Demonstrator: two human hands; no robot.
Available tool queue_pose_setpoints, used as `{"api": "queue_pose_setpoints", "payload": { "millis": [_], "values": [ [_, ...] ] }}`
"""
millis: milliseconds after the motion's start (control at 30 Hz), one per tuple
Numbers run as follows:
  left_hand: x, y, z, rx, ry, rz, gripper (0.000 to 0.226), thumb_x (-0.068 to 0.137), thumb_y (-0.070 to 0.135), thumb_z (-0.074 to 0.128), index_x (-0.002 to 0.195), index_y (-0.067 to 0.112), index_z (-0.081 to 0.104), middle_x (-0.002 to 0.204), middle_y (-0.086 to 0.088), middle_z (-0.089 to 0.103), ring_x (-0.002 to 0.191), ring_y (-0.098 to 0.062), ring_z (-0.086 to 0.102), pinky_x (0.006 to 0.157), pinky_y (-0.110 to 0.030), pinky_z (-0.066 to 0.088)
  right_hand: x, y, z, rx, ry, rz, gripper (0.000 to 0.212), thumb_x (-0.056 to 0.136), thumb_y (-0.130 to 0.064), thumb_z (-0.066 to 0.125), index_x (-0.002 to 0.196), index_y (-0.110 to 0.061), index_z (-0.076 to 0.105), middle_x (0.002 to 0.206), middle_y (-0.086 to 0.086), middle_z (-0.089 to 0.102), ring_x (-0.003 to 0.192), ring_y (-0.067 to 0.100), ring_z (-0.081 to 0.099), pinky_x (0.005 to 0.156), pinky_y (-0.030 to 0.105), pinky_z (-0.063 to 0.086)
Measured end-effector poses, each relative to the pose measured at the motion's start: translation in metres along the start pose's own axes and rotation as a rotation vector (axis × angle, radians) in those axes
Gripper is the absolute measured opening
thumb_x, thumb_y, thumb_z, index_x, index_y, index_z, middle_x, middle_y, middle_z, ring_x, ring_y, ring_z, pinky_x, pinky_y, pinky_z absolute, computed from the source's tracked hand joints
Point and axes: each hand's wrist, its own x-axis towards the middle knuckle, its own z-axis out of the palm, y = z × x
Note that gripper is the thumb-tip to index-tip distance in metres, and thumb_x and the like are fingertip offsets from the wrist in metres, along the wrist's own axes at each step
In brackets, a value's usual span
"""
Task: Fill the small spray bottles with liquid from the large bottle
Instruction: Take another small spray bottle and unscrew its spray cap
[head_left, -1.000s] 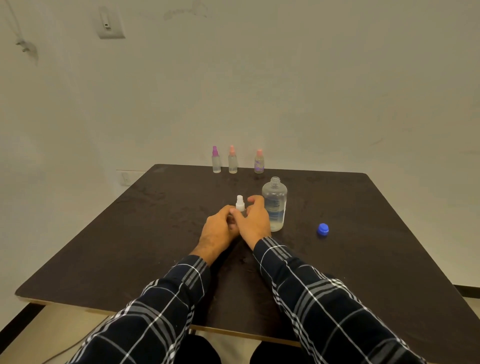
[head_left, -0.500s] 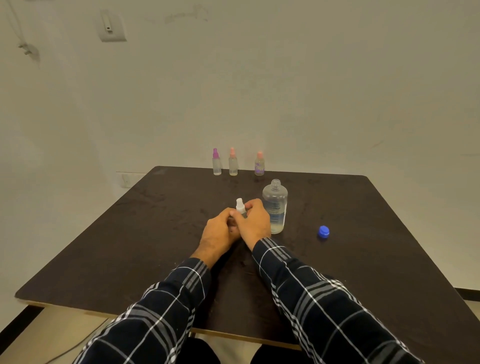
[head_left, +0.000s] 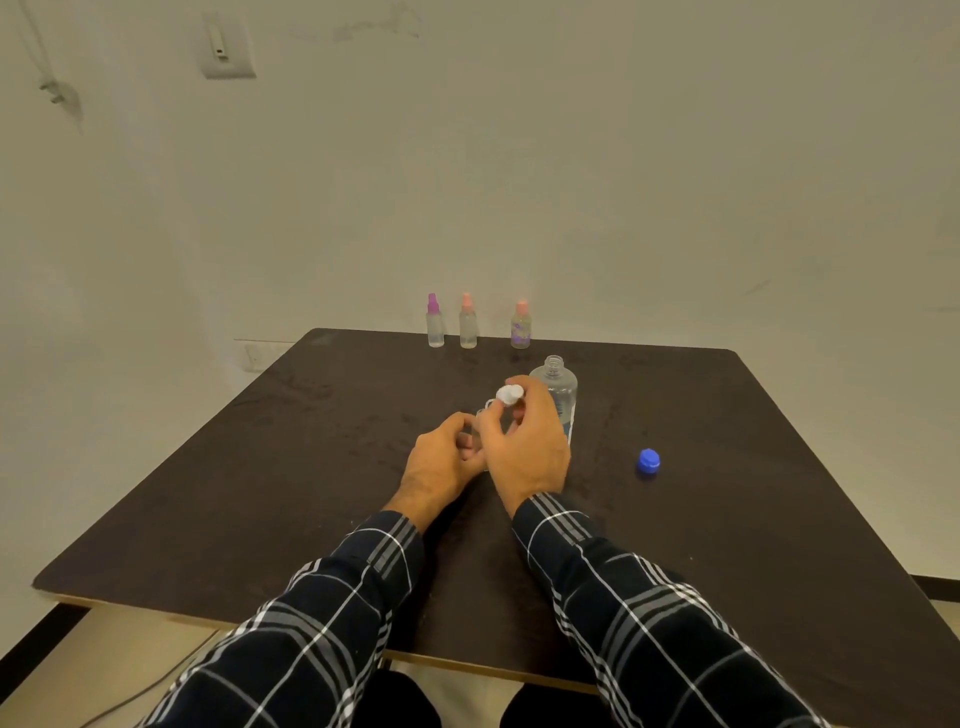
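Reaching in from the bottom edge in dark plaid sleeves (head_left: 322, 623) crossed with white lines, both cut off by the frame above the elbows

Curling the left hand (head_left: 441, 460) round a small clear spray bottle (head_left: 482, 414) near the middle of the table (head_left: 234, 493), leaving only a sliver of clear plastic showing between the hands; fill level impossible to make out

Pinching a white spray top (head_left: 509, 395) between thumb and fingertips of the right hand (head_left: 524, 449), holding it tilted just above the left hand; not telling whether touching the bottle's neck or clear of it

Standing upright just behind the right hand and partly hidden by it: a large clear plastic bottle (head_left: 558, 384), round-shouldered, threaded mouth uncapped, bluish print lower down

Lying well apart to the right on the matt, dark brown, faintly speckled tabletop: a round blue screw cap (head_left: 648, 461)

Lining up at the far edge, upright and apart: a purple-topped spray bottle (head_left: 435, 325), a pink-topped spray bottle (head_left: 467, 325) and a shorter pink-topped bottle with purple print (head_left: 520, 327), all clear-bodied, contents too small to judge

Backing everything: a pale wall (head_left: 623, 182), with a switch plate (head_left: 227, 49) high on the left and a socket (head_left: 257, 356) low beside the table
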Motion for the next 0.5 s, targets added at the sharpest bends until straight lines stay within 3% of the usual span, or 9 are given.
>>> {"api": "queue_pose_setpoints", "payload": {
  "millis": [100, 200, 300, 367, 500],
  "values": [
    [0.001, -0.004, 0.002, -0.050, 0.009, -0.012, 0.028, 0.087, 0.031, 0.077, 0.111, 0.030, 0.062, 0.093, 0.005, 0.070, 0.084, -0.009, 0.069, 0.085, -0.033, 0.058, -0.006, 0.009, -0.008, -0.075, 0.036, 0.004, 0.022, 0.086, -0.033, 0.063, 0.105, -0.031, 0.052, 0.087, -0.014, 0.058, 0.074, 0.005, 0.058, 0.060, 0.021, 0.047],
    [0.002, -0.004, 0.002, -0.047, 0.008, -0.020, 0.028, 0.087, 0.026, 0.077, 0.110, 0.035, 0.062, 0.093, 0.007, 0.071, 0.083, -0.007, 0.069, 0.089, -0.035, 0.058, -0.013, 0.019, -0.013, -0.104, 0.080, 0.087, 0.023, 0.085, -0.033, 0.064, 0.100, -0.032, 0.046, 0.079, -0.010, 0.059, 0.066, 0.009, 0.058, 0.058, 0.028, 0.047],
    [0.003, -0.003, 0.003, -0.035, 0.008, -0.031, 0.030, 0.088, 0.027, 0.076, 0.114, 0.033, 0.062, 0.094, 0.009, 0.070, 0.084, -0.006, 0.069, 0.090, -0.036, 0.058, -0.015, 0.023, -0.020, -0.096, 0.102, 0.145, 0.026, 0.086, -0.032, 0.065, 0.098, -0.030, 0.042, 0.075, -0.008, 0.059, 0.064, 0.012, 0.058, 0.056, 0.027, 0.040],
    [0.003, -0.003, 0.003, -0.025, 0.009, -0.031, 0.031, 0.087, 0.027, 0.077, 0.113, 0.034, 0.062, 0.095, 0.010, 0.070, 0.085, -0.005, 0.069, 0.090, -0.037, 0.058, -0.015, 0.025, -0.022, -0.155, 0.043, 0.145, 0.024, 0.086, -0.035, 0.063, 0.096, -0.030, 0.042, 0.074, -0.008, 0.059, 0.063, 0.013, 0.058, 0.056, 0.027, 0.039],
    [0.003, -0.003, 0.004, -0.027, 0.011, -0.022, 0.030, 0.087, 0.026, 0.076, 0.112, 0.032, 0.062, 0.096, 0.010, 0.071, 0.085, -0.006, 0.070, 0.091, -0.038, 0.058, -0.018, 0.031, -0.020, -0.487, -0.248, 0.139, 0.023, 0.092, -0.046, 0.053, 0.102, -0.027, 0.045, 0.080, -0.005, 0.060, 0.072, 0.018, 0.062, 0.059, 0.031, 0.045]
  ]
}}
